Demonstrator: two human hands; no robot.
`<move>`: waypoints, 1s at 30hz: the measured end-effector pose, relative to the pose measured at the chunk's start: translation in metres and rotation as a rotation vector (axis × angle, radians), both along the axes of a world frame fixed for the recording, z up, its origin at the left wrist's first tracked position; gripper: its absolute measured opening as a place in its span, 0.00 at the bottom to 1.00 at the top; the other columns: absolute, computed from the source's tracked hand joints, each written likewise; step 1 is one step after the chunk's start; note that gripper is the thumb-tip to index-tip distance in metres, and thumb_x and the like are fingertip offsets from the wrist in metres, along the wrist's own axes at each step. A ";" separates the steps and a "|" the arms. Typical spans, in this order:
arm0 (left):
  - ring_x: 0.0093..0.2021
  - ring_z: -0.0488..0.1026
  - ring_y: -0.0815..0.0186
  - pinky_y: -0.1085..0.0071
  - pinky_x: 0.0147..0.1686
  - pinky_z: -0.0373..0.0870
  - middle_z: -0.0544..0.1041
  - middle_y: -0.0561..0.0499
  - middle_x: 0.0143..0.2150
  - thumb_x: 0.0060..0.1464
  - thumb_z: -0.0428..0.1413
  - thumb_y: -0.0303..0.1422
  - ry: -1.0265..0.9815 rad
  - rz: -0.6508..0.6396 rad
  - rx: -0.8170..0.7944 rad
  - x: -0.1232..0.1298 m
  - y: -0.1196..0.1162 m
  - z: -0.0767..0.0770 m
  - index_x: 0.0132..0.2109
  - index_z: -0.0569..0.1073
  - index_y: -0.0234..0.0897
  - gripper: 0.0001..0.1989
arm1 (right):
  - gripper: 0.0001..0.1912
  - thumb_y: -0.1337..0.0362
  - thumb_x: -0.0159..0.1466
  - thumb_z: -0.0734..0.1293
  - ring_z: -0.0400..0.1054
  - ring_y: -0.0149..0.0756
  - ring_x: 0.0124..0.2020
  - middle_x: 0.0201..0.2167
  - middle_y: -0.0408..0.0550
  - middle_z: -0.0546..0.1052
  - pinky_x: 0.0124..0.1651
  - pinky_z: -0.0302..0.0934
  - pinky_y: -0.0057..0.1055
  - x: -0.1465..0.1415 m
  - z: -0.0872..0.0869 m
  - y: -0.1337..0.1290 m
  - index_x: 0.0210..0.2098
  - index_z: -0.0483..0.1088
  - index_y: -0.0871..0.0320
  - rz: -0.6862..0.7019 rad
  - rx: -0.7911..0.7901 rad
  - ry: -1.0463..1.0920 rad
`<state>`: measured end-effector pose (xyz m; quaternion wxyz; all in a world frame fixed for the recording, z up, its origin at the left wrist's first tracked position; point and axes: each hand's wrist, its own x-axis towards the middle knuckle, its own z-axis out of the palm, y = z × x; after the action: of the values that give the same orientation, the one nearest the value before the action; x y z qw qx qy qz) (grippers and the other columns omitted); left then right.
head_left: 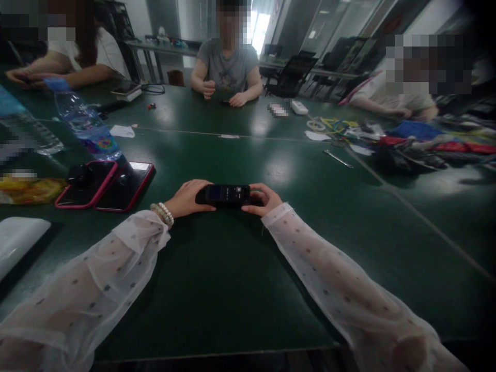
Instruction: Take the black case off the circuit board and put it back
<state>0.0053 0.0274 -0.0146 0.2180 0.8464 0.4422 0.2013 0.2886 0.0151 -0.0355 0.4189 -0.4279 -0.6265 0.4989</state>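
Observation:
A small black device with a lit screen (228, 194) is held low over the green table, lengthwise between my two hands. My left hand (189, 199) grips its left end, thumb along the near side and fingers behind. Its right end is held by my right hand (265, 199), whose fingers curl round with the thumb in front. Small white text or icons show on the screen, too small to read. To the left of my left hand lie two phones in red cases, a nearer phone (126, 188) and another phone (85, 188) with a dark rounded object on it.
Water bottles, one a labelled bottle (87, 121), stand at the left above a yellow packet (29, 188) and a white object (21, 240). A wrench (338, 158) lies right of centre, near tangled cables (333, 125). Three people sit around the green table (217, 289).

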 end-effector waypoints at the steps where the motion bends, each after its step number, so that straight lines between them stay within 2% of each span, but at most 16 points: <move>1: 0.60 0.67 0.49 0.49 0.60 0.59 0.73 0.43 0.58 0.47 0.64 0.48 0.001 0.002 -0.001 0.000 0.000 0.000 0.56 0.68 0.40 0.32 | 0.33 0.59 0.42 0.80 0.75 0.42 0.40 0.33 0.42 0.78 0.57 0.62 0.52 0.000 0.000 0.000 0.45 0.66 0.50 0.004 -0.002 0.004; 13: 0.62 0.65 0.49 0.47 0.61 0.57 0.72 0.44 0.60 0.48 0.64 0.49 0.016 -0.003 0.000 0.001 -0.001 0.000 0.57 0.69 0.42 0.32 | 0.32 0.60 0.43 0.80 0.76 0.44 0.45 0.35 0.42 0.79 0.59 0.62 0.54 0.002 0.003 -0.001 0.44 0.66 0.50 0.034 0.011 -0.001; 18: 0.62 0.66 0.50 0.47 0.62 0.57 0.72 0.45 0.60 0.48 0.64 0.50 0.013 -0.009 0.002 0.001 0.000 0.000 0.57 0.69 0.42 0.32 | 0.33 0.57 0.43 0.81 0.76 0.44 0.44 0.36 0.43 0.79 0.58 0.63 0.54 0.004 -0.001 0.001 0.45 0.66 0.50 0.034 0.028 0.004; 25: 0.60 0.67 0.51 0.48 0.61 0.57 0.73 0.45 0.58 0.45 0.66 0.49 -0.014 -0.025 -0.028 0.000 0.001 0.001 0.49 0.72 0.40 0.28 | 0.34 0.58 0.43 0.80 0.76 0.46 0.48 0.39 0.45 0.80 0.60 0.62 0.55 0.013 -0.010 0.013 0.46 0.65 0.49 0.141 0.022 -0.059; 30: 0.61 0.67 0.51 0.48 0.62 0.56 0.74 0.46 0.57 0.43 0.67 0.48 -0.048 -0.017 -0.051 -0.001 0.004 -0.002 0.49 0.72 0.41 0.28 | 0.35 0.58 0.45 0.80 0.75 0.47 0.49 0.40 0.45 0.80 0.60 0.61 0.55 0.014 -0.013 0.015 0.47 0.63 0.49 0.167 0.046 -0.072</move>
<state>0.0047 0.0312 -0.0163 0.2519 0.8392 0.4346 0.2082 0.3026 0.0297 -0.0488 0.3628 -0.3823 -0.6859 0.5017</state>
